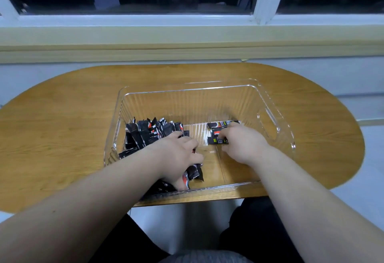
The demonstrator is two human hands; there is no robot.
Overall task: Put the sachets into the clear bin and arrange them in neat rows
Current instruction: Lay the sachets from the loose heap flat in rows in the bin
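At the near edge of the table (62, 117), both forearms reached over the front wall of the clear bin (187, 100). L hand (176, 152) lay closest, fingers curled down round a bunch of sachets (194, 172) by that wall, prob. as feed stock for the R side. R hand (243, 140), slightly farther in, pinched one sachet (217, 140) at its end and held it flat on the bin floor as the nearest item of a short row (223, 124) (approx. three sachets, long sides parallel). Flat, edge-to-edge placement made for a straight row. Farther left, the loose pile (149, 134) leaned against the L wall, unsorted. Bare floor lay between pile and row, likely working room. Beyond the bin ran the window sill (187, 40). Est. progress: no sachets seen on the table, sorting barely begun.
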